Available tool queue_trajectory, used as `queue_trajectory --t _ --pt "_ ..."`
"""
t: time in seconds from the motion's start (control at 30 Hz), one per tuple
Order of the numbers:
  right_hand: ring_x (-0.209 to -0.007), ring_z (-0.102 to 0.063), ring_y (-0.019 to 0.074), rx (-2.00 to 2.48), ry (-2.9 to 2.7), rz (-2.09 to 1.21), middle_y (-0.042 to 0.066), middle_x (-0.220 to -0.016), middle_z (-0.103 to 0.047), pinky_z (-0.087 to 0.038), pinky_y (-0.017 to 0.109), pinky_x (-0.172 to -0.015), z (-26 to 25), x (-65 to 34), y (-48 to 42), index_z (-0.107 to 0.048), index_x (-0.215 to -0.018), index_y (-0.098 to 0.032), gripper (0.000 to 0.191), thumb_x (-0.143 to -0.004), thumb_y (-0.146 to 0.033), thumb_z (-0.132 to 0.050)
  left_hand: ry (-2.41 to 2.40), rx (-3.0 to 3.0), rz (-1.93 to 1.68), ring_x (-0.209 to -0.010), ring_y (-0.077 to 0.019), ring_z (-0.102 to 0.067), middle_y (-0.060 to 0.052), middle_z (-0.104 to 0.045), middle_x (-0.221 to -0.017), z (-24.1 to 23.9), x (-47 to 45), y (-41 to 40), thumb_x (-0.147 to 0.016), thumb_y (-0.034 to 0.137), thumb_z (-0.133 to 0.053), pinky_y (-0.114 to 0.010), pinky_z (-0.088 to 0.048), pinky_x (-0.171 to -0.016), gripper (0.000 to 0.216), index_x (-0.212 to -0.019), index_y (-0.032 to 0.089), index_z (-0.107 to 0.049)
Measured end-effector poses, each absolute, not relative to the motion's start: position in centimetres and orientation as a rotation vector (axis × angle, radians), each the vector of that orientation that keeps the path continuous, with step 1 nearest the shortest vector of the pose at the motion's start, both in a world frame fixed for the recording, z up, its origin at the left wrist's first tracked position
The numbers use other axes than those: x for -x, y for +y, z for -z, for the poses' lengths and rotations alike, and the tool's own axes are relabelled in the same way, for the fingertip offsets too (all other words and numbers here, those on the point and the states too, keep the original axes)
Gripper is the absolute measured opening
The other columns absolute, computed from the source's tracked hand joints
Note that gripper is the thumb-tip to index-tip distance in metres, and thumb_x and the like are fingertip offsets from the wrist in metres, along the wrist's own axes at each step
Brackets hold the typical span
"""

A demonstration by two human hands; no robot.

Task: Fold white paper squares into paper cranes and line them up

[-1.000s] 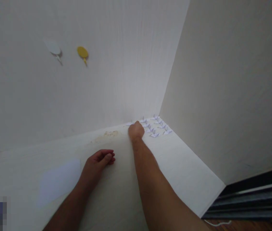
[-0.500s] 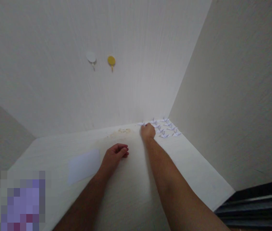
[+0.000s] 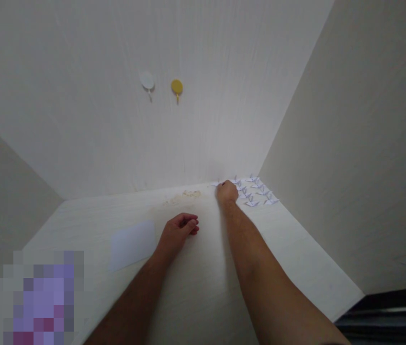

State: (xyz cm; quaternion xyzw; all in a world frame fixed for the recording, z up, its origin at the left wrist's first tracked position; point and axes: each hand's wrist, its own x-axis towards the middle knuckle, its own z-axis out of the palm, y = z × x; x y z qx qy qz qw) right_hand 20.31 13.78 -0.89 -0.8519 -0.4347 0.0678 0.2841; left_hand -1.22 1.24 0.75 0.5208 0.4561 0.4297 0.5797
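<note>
My right hand [image 3: 228,192] is closed in a fist by the back edge of the white surface. A small white paper crane [image 3: 214,185] pokes out at its left side, partly covered; the fingertips are turned away from me. Just to its right stand several more folded paper cranes [image 3: 251,203], set in rows in the back right corner. My left hand [image 3: 180,229] hovers lower and to the left, fingers loosely curled with a gap between thumb and forefinger, and nothing shows in it. Beside it on the left lies a flat white sheet of paper [image 3: 131,245].
Two round hooks, one white [image 3: 147,80] and one yellow [image 3: 177,86], are fixed to the back wall. A peeling, yellowish patch [image 3: 191,194] marks the surface's back edge. Side walls rise left and right. A blurred purple shape [image 3: 47,297] fills the lower left.
The whole view has shifted, so everything sits slightly further right. My right hand stays at the same crane and covers more of it. My left hand keeps its loose curl.
</note>
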Motion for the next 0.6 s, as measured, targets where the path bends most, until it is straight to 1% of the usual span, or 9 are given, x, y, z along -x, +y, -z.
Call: queue_trajectory --t 0.33,0.6 --pt "-0.101 -0.071 0.0276 2.275 -1.172 -0.168 0.016 -0.107 -0.074 -0.053 0.035 -0.082 1.11 -20.39 13.89 -0.072 -0.103 -0.016 0.028 -0.095 -0.025 -0.046 1.071 -1.231 -0.994 -0.07 -0.0162 -0.068 -0.006 -0.073 -0.079 -0.88 1.14 1.17 -0.072 0.042 -0.076 -0.031 -0.056 -0.072 0.035 -0.091 0.014 -0.07" --pt "-0.101 -0.071 0.0282 2.259 -1.169 -0.177 0.016 -0.107 -0.074 -0.053 0.036 -0.084 1.08 -20.37 13.81 -0.071 -0.103 -0.016 0.028 -0.095 -0.028 -0.047 1.071 -1.218 -0.993 -0.07 -0.0159 -0.068 -0.006 -0.073 -0.082 -0.33 1.15 1.51 -0.07 0.043 -0.076 -0.032 -0.056 -0.072 0.036 -0.091 0.014 -0.07"
